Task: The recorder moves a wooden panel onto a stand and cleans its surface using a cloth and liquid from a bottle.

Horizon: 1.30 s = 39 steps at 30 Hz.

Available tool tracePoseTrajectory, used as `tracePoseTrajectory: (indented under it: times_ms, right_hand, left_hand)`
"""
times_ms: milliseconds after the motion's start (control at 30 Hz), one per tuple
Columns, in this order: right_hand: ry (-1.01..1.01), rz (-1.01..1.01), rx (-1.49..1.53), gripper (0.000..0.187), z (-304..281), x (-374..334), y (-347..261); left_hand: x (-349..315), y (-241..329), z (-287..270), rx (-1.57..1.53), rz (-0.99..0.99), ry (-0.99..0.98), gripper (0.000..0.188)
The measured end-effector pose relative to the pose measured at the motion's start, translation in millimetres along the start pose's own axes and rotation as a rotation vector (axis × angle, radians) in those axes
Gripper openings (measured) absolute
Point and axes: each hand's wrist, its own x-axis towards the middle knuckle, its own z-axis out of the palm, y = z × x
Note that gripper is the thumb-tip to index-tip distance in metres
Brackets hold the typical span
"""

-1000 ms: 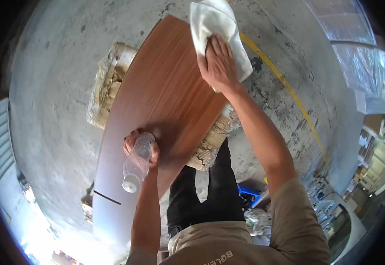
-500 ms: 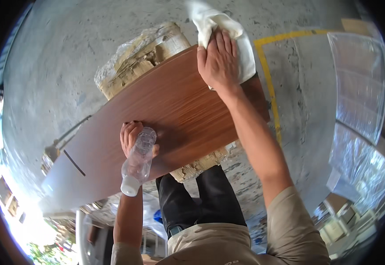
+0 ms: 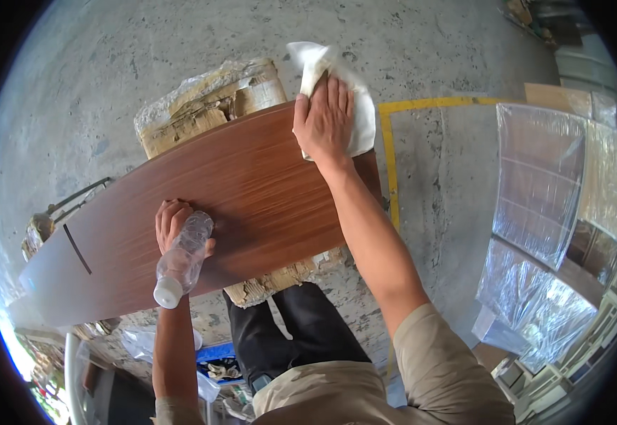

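A long, dark reddish-brown wood-grain panel (image 3: 252, 170) with a curved far edge lies across in front of me. My left hand (image 3: 172, 223) is closed around a clear plastic bottle (image 3: 186, 248), which leans with its white cap toward me, above the panel's middle. At the panel's far right end, my right hand (image 3: 328, 117) holds a white cloth (image 3: 362, 124) under its palm and long, nearly straight fingers. Part of that cloth hangs past the panel's edge, and its far flap is blurred. The fingertips are partly hidden in its folds.
Worn, plastic-wrapped blocks (image 3: 209, 95) show beneath the panel, on its far and near sides. A yellow line (image 3: 390, 163) marks the concrete floor on the right. Beyond it stand stacked panels wrapped in clear film (image 3: 538, 177). A blue crate (image 3: 216, 354) sits near my legs.
The whole view has shifted, so the panel and hands appear farther left and lower. The cloth's loose flap has changed shape. Both hands stay at about the same places on the panel.
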Motion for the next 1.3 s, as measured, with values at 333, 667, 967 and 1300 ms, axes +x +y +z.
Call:
tracePoseTrajectory:
  times_ms: [333, 667, 967, 1300]
  right_hand:
    - [-0.399, 0.209, 0.040, 0.072, -73, -206, 23]
    - [-0.304, -0.275, 0.127, 0.061, -11, -48, 58]
    - [-0.598, -0.517, 0.594, 0.034, 7, -51, -160]
    - [-0.371, -0.185, 0.577, 0.039, -14, -15, 20]
  left_hand:
    - [-8, -10, -7, 0.059, 0.000, -0.008, 0.077]
    - [-9, -8, -4, -0.005, -0.036, -0.011, 0.077]
    - [-12, -12, -9, -0.031, -0.082, -0.036, 0.077]
    - [-16, -17, -13, -0.030, -0.097, -0.028, 0.079]
